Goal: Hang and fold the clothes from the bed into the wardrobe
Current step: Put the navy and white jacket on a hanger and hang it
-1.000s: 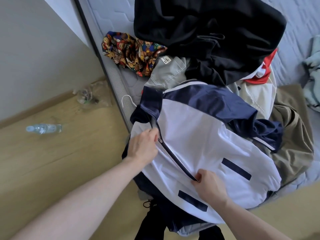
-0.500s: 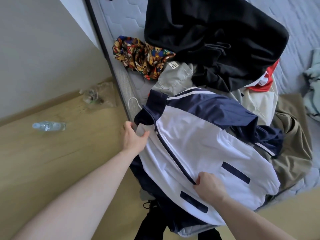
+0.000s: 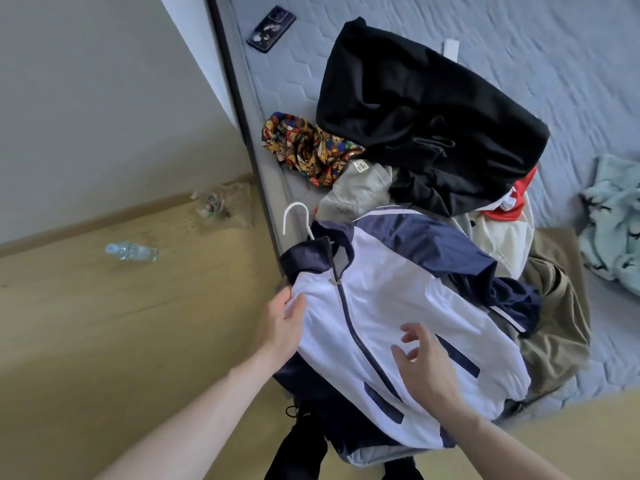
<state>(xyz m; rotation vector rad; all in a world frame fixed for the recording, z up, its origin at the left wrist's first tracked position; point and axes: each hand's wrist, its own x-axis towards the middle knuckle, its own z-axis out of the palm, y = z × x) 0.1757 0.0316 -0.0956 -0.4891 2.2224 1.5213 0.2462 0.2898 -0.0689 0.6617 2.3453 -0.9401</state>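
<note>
Since half a second ago our right hand [image 3: 424, 358] has let go of the zip's lower end and is now hovering over the jacket [image 3: 398, 327] with fingers spread and loose, holding nothing. Our left hand [image 3: 284, 323] is gripping the jacket's left front edge, thumb on top of the white cloth.

The jacket is lying front up at the near corner of the bed [image 3: 519, 64], zipped most of the way, white in the body with navy shoulders, collar and pocket strips. A white hanger hook [image 3: 296, 216] is sticking out past the collar. The jacket's hem is hanging over the mattress edge toward the floor [image 3: 86, 323], where a bottle [image 3: 131, 251] is lying well apart. Behind it a black garment [image 3: 433, 109] is topping the clothes pile. The hanger's body is hidden inside the jacket.
</note>
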